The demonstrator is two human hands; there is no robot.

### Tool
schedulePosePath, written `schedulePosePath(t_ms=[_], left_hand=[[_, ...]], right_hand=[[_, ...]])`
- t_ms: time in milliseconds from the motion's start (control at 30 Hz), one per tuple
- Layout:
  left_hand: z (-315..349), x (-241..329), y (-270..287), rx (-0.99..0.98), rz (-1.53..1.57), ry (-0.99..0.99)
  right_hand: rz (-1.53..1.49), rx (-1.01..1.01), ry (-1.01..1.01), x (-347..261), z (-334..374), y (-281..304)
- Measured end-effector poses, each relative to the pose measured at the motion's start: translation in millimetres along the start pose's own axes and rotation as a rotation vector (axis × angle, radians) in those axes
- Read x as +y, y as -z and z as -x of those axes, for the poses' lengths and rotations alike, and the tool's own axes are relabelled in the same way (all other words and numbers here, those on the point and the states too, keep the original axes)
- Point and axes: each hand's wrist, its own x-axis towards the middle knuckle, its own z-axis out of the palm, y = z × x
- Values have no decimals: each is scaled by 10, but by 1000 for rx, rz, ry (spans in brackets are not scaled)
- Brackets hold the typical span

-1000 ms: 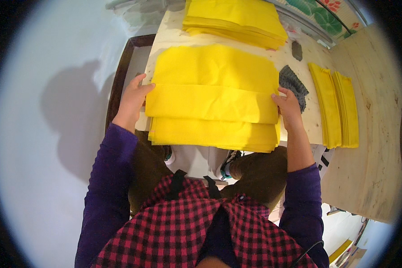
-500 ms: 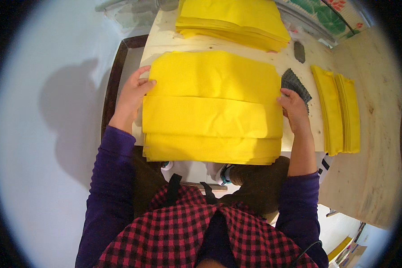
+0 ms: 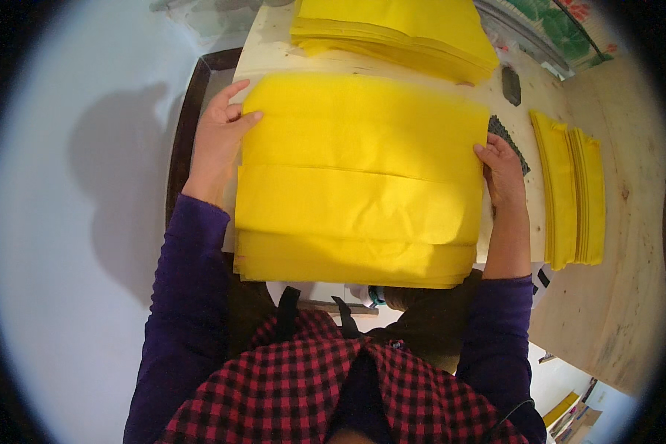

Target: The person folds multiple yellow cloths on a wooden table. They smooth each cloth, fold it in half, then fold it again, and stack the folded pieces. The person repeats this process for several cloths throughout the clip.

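A yellow fabric sheet [image 3: 370, 122] is stretched between my two hands, over a pile of matching yellow pieces [image 3: 355, 270] at the near table edge. My left hand [image 3: 220, 140] pinches its left edge, thumb on top. At the opposite edge my right hand [image 3: 505, 169] grips with the thumb over the fabric; its fingers are partly hidden. A crosswise fabric edge runs below both hands, and layered edges overhang the table toward my lap. Beside my right hand lies a dark grey zigzag-edged cloth swatch [image 3: 512, 142], partly covered by the raised sheet.
Another yellow fabric stack [image 3: 392, 37] sits at the far side of the wooden table [image 3: 270, 52]. A dark oblong piece [image 3: 510, 85] lies to its right. Narrow folded yellow bundles [image 3: 570, 192] rest at the right, near a wooden board [image 3: 621, 222]. A pale wall [image 3: 74, 244] stands left.
The held sheet has lifted and its far edge is blurred. My right hand has shifted right with it, and more of the grey swatch is covered.
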Motion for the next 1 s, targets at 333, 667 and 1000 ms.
schedulePosePath(t_ms=[333,667,1000], left_hand=[[-40,32,18,-36,-61,125],[-67,-5,96,-63,-76,49],[49,190,104,8,-315,112]], right_hand=[[121,-49,-62,-49,-3,-20],[218,27,20,-135,69,-10],[255,-2,36,-251,157,25]])
